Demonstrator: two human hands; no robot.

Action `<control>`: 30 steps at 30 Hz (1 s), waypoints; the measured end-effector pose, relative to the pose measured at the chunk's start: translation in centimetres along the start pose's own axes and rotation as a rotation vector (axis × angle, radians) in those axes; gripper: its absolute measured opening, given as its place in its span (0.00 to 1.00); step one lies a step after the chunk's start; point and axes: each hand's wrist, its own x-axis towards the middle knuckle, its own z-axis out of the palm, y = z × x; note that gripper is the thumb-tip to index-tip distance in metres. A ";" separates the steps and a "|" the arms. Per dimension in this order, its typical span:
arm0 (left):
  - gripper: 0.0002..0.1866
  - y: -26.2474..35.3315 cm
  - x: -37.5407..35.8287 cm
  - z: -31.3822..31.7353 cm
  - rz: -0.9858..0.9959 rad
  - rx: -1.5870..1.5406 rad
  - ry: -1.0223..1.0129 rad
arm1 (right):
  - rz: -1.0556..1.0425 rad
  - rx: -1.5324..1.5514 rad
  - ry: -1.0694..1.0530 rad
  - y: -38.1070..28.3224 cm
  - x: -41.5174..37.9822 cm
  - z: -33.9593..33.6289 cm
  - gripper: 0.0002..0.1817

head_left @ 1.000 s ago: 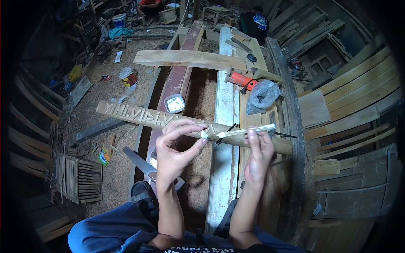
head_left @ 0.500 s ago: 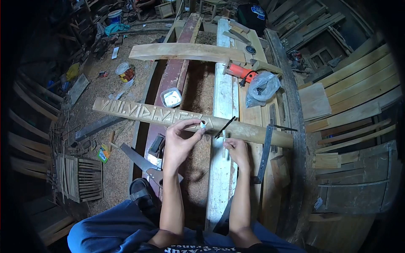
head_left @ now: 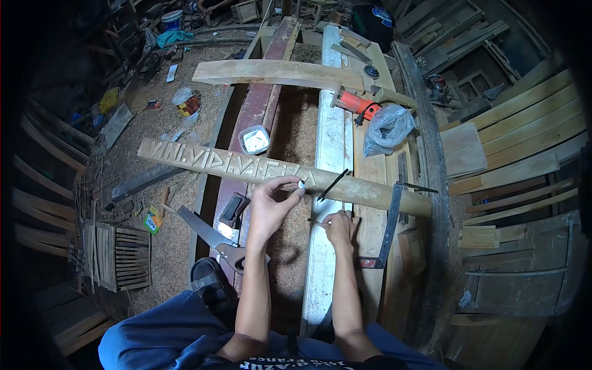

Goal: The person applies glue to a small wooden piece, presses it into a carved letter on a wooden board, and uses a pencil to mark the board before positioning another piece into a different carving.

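Centre of frame: both hands are up over the long planks, close together but apart.
Left hand: the left hand (head_left: 269,208) is raised with thumb and forefinger pinched shut on a small white bit (head_left: 301,184), the other fingers curled loosely behind.
White bit: it sits right at the fingertips, just in front of the carved plank's lower edge; too small to say what it is.
Right hand: the right hand (head_left: 341,226) is low on the white beam (head_left: 330,154), fingers folded down around a thin dark stick (head_left: 316,222) that pokes out to the left; how tight the grip is I cannot tell for sure, but the fingers are closed over it.
Carved plank: the carved plank (head_left: 203,159) runs from middle left down to the right of centre, letters cut along its face, lying across the beams.
Black strip: a slim black strip (head_left: 333,184) leans on the plank just right of the left fingertips.
Upper middle: a plain curved board (head_left: 271,72) lies crosswise, with an orange power tool (head_left: 356,106) at its right end and a clear plastic bag (head_left: 387,127) just beside that.
Tin: a small open tin (head_left: 254,139) sits on the reddish beam above the carved plank.
Lower left of centre: a handsaw (head_left: 203,229) lies slanted near the person's knee.
Floor, left: sawdust everywhere, and a paint can (head_left: 185,100) in the upper left.
Right of the hands: a dark metal square (head_left: 390,216) rests on the boards.
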 end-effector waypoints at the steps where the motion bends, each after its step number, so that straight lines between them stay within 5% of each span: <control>1: 0.13 0.3 -0.1 -0.1 0.001 0.001 0.003 | 0.017 -0.006 0.044 -0.1 0.0 0.0 0.04; 9: 0.14 1.8 -0.5 -0.3 0.057 -0.175 -0.006 | -0.042 0.351 0.254 -3.7 0.9 -7.5 0.10; 15: 0.15 4.9 -1.3 0.6 0.212 -0.027 0.146 | -0.281 1.058 0.287 -10.5 -2.5 -17.1 0.13; 20: 0.17 7.2 -2.6 1.1 0.439 0.071 0.167 | -0.361 1.215 0.271 -12.4 -5.7 -19.7 0.21; 30: 0.23 8.4 -3.2 1.6 0.629 0.208 0.292 | -0.322 1.226 0.264 -13.0 -7.3 -21.2 0.19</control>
